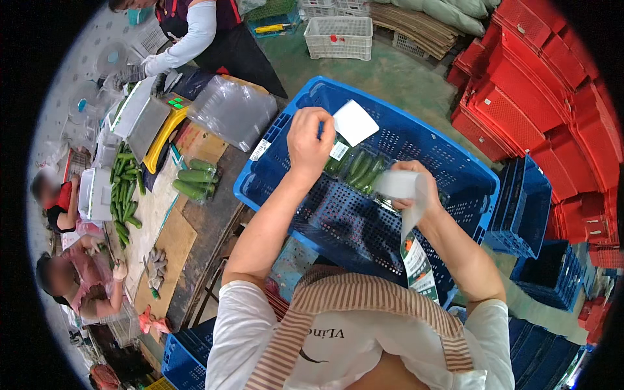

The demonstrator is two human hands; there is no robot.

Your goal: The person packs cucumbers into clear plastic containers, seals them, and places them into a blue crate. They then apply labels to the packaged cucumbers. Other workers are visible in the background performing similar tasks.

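My left hand (311, 139) pinches a square white label (356, 122) by its edge, over a blue perforated plastic crate (312, 217). My right hand (424, 185) is closed around a roll of labels (397, 183), blurred here. From the roll a printed label strip (420, 268) hangs down towards my apron. Beneath my hands, a clear-wrapped pack of cucumbers (363, 170) lies in the crate. Beside it, partly hidden by my left hand, another cucumber pack (334, 165) bears a small printed sticker (339, 150).
On the worktable (219, 195) left of the crate lie wrapped cucumbers (196, 180), loose cucumbers (126, 187), a yellow scale (165, 136) and a glove (156, 268). Co-workers (195, 39) stand around it. Red crates (531, 97) and blue crates (516, 209) are stacked at the right.
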